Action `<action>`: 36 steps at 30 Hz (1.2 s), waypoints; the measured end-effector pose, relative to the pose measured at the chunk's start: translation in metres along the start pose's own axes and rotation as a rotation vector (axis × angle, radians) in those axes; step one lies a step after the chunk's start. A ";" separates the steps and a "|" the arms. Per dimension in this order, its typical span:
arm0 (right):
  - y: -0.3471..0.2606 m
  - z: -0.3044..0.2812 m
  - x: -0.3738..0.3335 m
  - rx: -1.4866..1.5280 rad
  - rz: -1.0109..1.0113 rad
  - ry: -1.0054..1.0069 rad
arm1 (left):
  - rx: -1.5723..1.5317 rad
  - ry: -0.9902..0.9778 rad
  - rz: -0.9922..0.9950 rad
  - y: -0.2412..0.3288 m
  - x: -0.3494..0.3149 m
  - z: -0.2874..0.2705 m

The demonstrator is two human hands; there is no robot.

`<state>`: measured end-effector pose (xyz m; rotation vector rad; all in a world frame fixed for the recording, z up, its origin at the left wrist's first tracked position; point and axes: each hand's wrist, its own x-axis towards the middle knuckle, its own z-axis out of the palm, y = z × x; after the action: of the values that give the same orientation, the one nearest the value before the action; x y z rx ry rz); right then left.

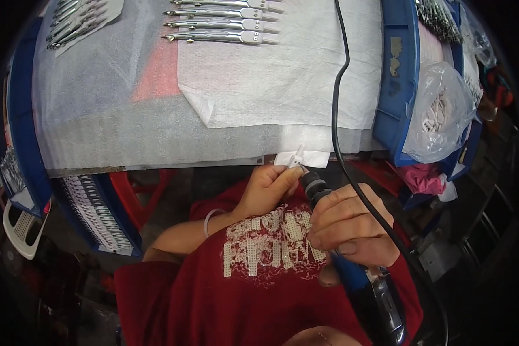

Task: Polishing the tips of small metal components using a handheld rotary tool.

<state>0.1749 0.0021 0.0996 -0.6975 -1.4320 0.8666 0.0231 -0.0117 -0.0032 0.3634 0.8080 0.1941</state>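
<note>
In the head view, the left hand [269,187] pinches a small pale elongated part [296,161] between thumb and fingers, at the near edge of the grey-covered table [115,141], over a folded white sheet [317,159]. The right hand [352,225] is wrapped around a blue-and-black cylindrical power tool [354,277], its thin tip meeting the part or just beside it; contact cannot be told. Beyond, slim silver metal instruments [225,37] lie in a row on a broad white cloth [271,86].
</note>
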 end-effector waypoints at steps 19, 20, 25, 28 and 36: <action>-0.008 -0.003 0.002 -0.140 0.020 -0.104 | -0.036 0.002 -0.035 0.011 -0.003 0.005; -0.010 -0.005 0.004 -0.158 0.034 -0.134 | -0.041 -0.005 -0.009 0.011 -0.003 0.005; -0.008 -0.007 0.007 -0.152 0.042 -0.183 | -0.033 0.005 -0.047 0.011 -0.003 0.004; -0.008 -0.002 0.007 -0.115 0.062 -0.199 | -0.057 -0.019 -0.050 0.008 -0.003 -0.001; -0.006 -0.005 0.011 -0.072 0.071 -0.175 | -0.063 -0.061 -0.072 0.002 -0.001 -0.007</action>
<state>0.1798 0.0086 0.1098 -0.7448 -1.6084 0.9538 0.0174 -0.0087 -0.0064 0.2797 0.7515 0.1404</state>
